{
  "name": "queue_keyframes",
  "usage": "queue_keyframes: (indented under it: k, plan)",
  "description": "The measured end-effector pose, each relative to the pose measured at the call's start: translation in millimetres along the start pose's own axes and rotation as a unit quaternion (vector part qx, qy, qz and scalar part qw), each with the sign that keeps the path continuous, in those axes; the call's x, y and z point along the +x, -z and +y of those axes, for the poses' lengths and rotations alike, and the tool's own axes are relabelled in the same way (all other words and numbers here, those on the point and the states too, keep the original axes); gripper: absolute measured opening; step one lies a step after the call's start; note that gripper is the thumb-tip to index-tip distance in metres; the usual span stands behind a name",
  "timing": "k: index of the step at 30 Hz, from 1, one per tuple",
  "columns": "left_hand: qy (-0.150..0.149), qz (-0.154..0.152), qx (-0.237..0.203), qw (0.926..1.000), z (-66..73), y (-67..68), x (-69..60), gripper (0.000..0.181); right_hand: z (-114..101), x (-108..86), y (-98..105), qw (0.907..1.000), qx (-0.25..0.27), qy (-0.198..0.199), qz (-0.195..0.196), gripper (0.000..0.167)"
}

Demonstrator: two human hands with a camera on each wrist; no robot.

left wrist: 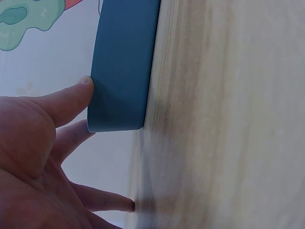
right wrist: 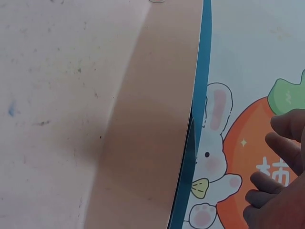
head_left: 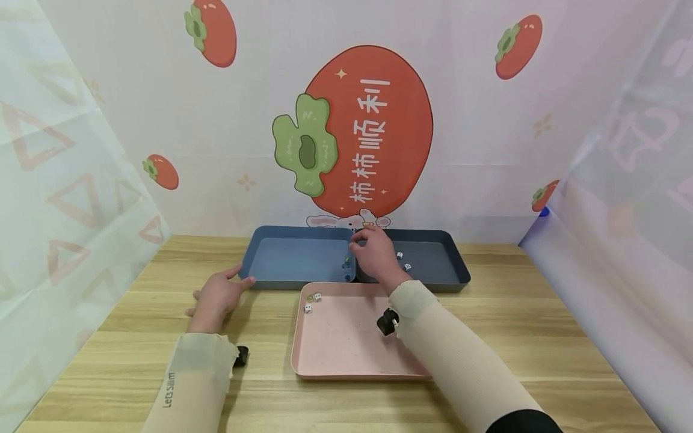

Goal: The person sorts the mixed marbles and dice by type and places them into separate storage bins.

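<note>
My left hand (head_left: 219,296) touches the front left corner of the blue tray (head_left: 295,255). In the left wrist view its thumb meets the rim of the blue tray (left wrist: 125,67) and the other fingers spread apart. My right hand (head_left: 376,252) is over the adjoining sides of the blue tray and the dark grey tray (head_left: 438,282), with fingers loosely bent. The right wrist view shows nothing between its fingers (right wrist: 262,183). Small dark blue and yellowish pieces (head_left: 347,263) lie at the blue tray's right end. White dice (head_left: 408,267) lie in the dark grey tray.
A pink tray (head_left: 352,337) stands in front of the other two, partly under my right forearm. White dice (head_left: 308,308) and a small yellowish piece (head_left: 310,298) lie near its back left corner. All the trays stand on a wooden table (head_left: 265,397), before a printed backdrop (head_left: 460,180).
</note>
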State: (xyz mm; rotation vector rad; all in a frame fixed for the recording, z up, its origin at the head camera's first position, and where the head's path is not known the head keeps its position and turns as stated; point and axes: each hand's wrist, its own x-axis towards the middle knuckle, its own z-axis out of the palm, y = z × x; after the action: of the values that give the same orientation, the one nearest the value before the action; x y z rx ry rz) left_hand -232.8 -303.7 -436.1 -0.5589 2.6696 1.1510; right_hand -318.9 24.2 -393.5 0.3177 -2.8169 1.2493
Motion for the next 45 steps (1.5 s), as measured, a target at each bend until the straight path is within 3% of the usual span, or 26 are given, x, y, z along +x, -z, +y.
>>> queue_keyframes:
  k: [11, 17, 24, 27, 30, 32, 35, 39, 41, 45]
  plan:
    - [-0.001, -0.001, 0.001, 1.0, -0.7, 0.8, 1.6, 0.078, 1.8, -1.6, -7.5, 0.9999, 0.004, -0.011, 0.008, 0.024]
    - [-0.005, -0.003, -0.001, 1.0, -0.9, 1.4, 2.1, 0.081, 0.9, -8.4, -13.7, 0.9985, 0.049, -0.024, 0.003, 0.022]
    - [-0.005, -0.002, -0.003, 1.0, -1.1, 1.4, 2.3, 0.079, 2.3, -15.1, -22.4, 0.9914, 0.121, -0.037, -0.035, 0.024]
    - [-0.004, -0.004, -0.004, 1.0, -1.1, 1.6, 1.9, 0.079, 1.2, -19.0, -26.3, 0.9919, 0.112, -0.017, -0.058, 0.027]
    - [-0.003, -0.005, -0.004, 1.0, -1.3, 1.5, 1.5, 0.079, -0.9, -24.7, -31.4, 0.9912, 0.062, 0.033, -0.112, 0.027]
    - [-0.002, -0.005, -0.004, 1.0, -1.2, 1.7, 1.5, 0.079, -3.0, -28.7, -35.6, 0.984, 0.012, 0.074, -0.162, 0.026]
    - [-0.002, -0.005, -0.003, 1.0, -1.0, 1.5, 1.1, 0.079, -6.7, -34.0, -43.4, 0.9621, -0.062, 0.134, -0.229, 0.025]
    - [-0.001, -0.003, -0.003, 1.0, -0.4, 0.7, 0.2, 0.079, -9.0, -38.1, -53.3, 0.9362, -0.136, 0.19, -0.262, 0.022]
    - [-0.002, -0.001, -0.003, 1.0, 0.1, 0.5, -0.3, 0.079, -9.7, -40.4, -56.1, 0.9314, -0.148, 0.2, -0.266, 0.021]
    - [-0.002, -0.002, -0.003, 1.0, 0.9, 0.8, -1.2, 0.079, -10.1, -45.6, -57.8, 0.9304, -0.157, 0.191, -0.271, 0.021]
